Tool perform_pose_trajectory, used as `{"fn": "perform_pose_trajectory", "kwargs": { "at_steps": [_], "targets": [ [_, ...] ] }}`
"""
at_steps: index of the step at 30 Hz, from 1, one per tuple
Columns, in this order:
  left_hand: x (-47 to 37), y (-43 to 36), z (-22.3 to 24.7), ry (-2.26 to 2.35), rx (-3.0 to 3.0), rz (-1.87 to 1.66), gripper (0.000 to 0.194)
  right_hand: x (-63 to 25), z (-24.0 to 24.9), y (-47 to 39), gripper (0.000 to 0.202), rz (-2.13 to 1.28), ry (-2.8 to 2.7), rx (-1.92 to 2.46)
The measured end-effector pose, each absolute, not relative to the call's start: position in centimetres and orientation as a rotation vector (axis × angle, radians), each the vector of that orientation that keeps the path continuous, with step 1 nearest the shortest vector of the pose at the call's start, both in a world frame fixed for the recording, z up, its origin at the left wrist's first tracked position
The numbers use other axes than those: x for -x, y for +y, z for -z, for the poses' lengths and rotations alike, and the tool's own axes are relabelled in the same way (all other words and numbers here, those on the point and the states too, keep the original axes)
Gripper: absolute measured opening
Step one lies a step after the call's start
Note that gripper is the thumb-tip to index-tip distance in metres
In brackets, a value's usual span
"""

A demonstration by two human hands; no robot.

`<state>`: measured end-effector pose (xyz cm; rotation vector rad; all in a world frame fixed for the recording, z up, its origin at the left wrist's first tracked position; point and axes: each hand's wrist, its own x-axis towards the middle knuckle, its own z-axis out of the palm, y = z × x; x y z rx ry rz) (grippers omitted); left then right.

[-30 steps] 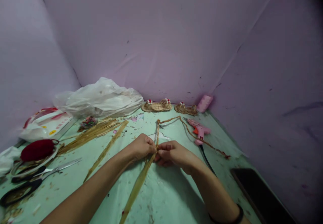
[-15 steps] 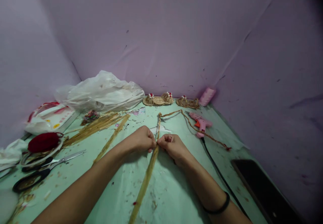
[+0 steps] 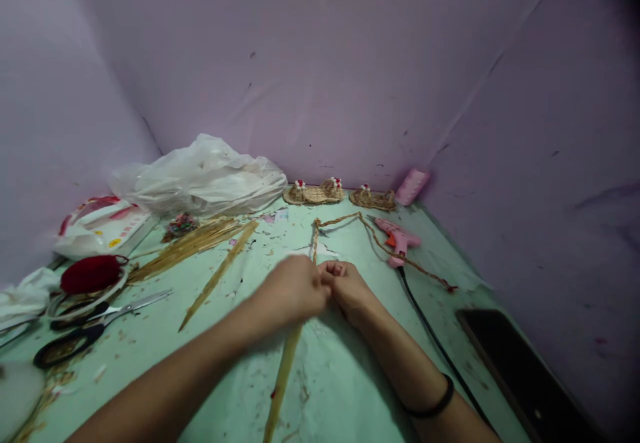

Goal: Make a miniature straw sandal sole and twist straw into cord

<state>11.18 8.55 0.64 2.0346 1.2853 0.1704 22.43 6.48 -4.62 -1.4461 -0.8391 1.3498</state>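
A twisted straw-coloured cord (image 3: 338,220) runs over the table and passes down between my hands. Below them a flat strip of dried plant fibre (image 3: 283,382) trails toward me. My right hand (image 3: 350,292) is closed in a pinch at the join of cord and strip. My left hand (image 3: 297,290), blurred by motion, is curled against the right fingertips with its fingers closed at the same spot. It covers the upper part of the strip, and the exact grip is hidden.
A pink glue gun (image 3: 397,239), its black cable and a dark phone (image 3: 515,363) lie right. Scissors (image 3: 110,320), red yarn (image 3: 90,274), fibre strips (image 3: 200,246) and a plastic bag (image 3: 205,176) are left. Small woven sandals (image 3: 314,194) and a pink spool (image 3: 412,186) stand at the back.
My left hand has moved right and slightly toward me, now overlapping the right fingertips and covering the join. My right hand has hardly moved. The view has shifted slightly.
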Motion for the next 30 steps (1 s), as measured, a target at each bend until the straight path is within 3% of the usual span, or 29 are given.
{"fn": "perform_pose_trajectory", "kwargs": {
  "at_steps": [5,9,16,19,30],
  "targets": [
    [-10.3,11.7,0.1,1.14,-1.234,-0.149,0.011,-22.7,4.3,6.4,0.022,-1.397,-0.956,1.326],
    [-10.6,11.7,1.8,1.018,-1.091,-0.112,0.013,-23.2,4.4,6.6,0.015,-1.422,-1.111,1.31],
    [-11.3,11.1,2.4,1.269,-1.436,-0.25,0.014,-23.8,4.3,5.9,0.011,-0.641,-1.792,1.741],
    [-11.6,11.1,3.4,1.199,-1.516,-0.405,0.011,-23.6,3.3,5.4,0.015,-0.507,-1.872,1.887],
    [-11.9,10.8,3.4,1.158,-1.436,-0.459,0.01,-26.4,1.9,5.9,0.019,-0.88,-1.79,1.954]
  ]
}}
